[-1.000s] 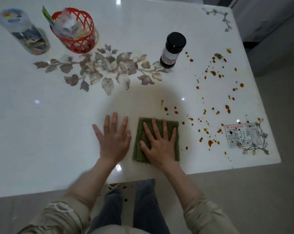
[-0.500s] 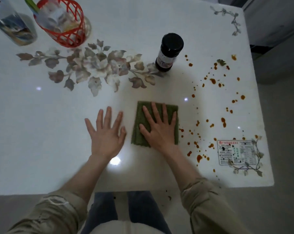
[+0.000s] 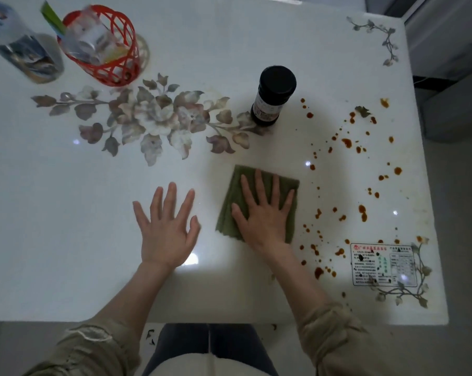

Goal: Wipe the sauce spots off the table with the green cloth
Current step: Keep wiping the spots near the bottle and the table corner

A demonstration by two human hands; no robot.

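A folded green cloth (image 3: 230, 213) lies flat on the white table (image 3: 66, 240), near its front edge. My right hand (image 3: 264, 213) presses on the cloth with straight, spread fingers. My left hand (image 3: 167, 229) rests flat on the bare table just left of the cloth, fingers spread. Several brown-orange sauce spots (image 3: 362, 210) are scattered over the table to the right of the cloth, from near the dark bottle down to the front edge.
A dark sauce bottle (image 3: 273, 96) with a black cap stands behind the cloth. A red basket (image 3: 104, 47) with packets and a clear jar (image 3: 23, 55) stand at the back left. A printed label (image 3: 384, 264) sits at the front right corner. Floor lies beyond the right edge.
My right hand has pushed the cloth away from the front edge, over the spots that lay just beyond it, and tilted it slightly. My left hand stays flat beside it.
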